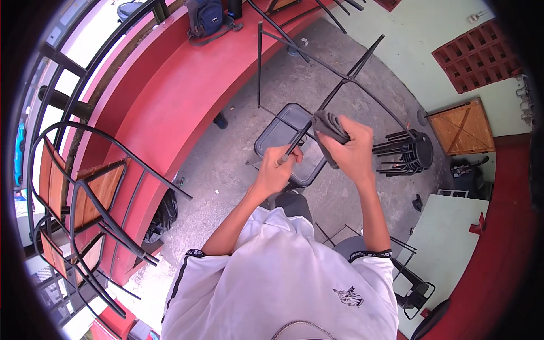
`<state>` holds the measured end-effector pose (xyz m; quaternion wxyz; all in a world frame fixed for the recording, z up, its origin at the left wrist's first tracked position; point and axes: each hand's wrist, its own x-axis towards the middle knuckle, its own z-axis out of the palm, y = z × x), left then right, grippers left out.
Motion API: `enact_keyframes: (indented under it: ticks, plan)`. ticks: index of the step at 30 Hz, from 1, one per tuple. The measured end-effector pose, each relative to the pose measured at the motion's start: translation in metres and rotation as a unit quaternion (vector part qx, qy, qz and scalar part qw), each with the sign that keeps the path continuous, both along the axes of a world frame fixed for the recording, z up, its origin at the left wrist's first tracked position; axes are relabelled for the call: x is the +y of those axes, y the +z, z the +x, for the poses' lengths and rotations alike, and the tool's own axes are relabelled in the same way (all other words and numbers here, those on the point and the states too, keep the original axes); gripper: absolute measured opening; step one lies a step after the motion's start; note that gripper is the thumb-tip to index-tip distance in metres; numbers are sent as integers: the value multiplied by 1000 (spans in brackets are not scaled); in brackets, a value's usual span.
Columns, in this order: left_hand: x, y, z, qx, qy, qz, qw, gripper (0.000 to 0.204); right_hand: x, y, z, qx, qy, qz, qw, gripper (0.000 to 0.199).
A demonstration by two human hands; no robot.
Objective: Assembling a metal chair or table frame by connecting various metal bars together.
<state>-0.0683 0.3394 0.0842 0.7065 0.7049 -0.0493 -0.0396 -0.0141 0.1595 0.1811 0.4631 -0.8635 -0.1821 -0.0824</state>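
My left hand (273,171) is closed around the lower end of a black tubular metal frame (347,77), whose thin legs cross and spread away from me. In my right hand (354,148) is a bunched dark grey cloth (329,126), gripped between thumb and fingers. The cloth sits right beside the frame's tube, a little farther out than my left hand; I cannot tell whether it touches. Below both hands is a grey rectangular tray-like top (309,166) with a raised rim, partly hidden by my hands and the frame.
Wooden chairs with black frames (96,204) stand at left by a curved red ledge (170,73). A dark blue backpack (205,20) rests on that ledge. Stacked black stools (416,152) and a wooden panel (462,127) are at right. A black bag (164,215) lies below the ledge.
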Motion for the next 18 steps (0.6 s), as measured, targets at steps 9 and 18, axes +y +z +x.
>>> enact_keyframes:
  ticks: [9,18]
  plan:
    - [1,-9,5,-191,18,46,980,10,56,-24,-77,79,-3,219,972,18]
    - [-3,-7,-2,12,-1,-2,1000,9,65,-48,-115,78,94,216,969,18]
